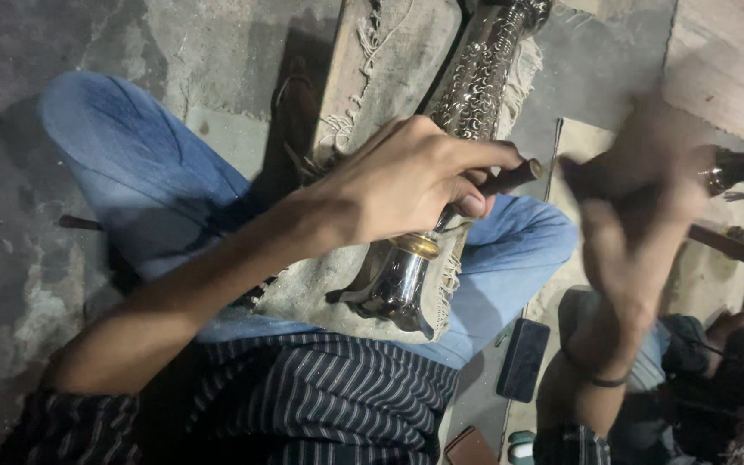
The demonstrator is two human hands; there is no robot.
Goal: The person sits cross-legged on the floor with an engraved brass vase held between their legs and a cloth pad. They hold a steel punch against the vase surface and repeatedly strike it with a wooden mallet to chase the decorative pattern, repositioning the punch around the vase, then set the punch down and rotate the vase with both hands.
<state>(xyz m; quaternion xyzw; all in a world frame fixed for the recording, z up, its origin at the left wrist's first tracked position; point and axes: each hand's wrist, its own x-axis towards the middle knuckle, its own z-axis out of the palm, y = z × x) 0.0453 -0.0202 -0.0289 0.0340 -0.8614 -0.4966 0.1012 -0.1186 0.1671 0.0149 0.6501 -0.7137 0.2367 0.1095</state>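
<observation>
The engraved metal vessel [467, 129] lies across the lap on a frayed cloth [337, 284], its top cut off by the frame. The left hand [406, 176] pinches a short punch [510, 178] against it. The right hand [639, 185] is motion-blurred; its grip cannot be told

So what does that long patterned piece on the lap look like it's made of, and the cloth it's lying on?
The long ornamented vessel looks like metal: a silvery, mirror-bright flared end, a brass-coloured band, and raised scrollwork along the body. The cloth pad under it seems coarse woven fabric, dull beige with frayed fringe. The rod in the left hand is dark; wood or iron, unclear.
</observation>
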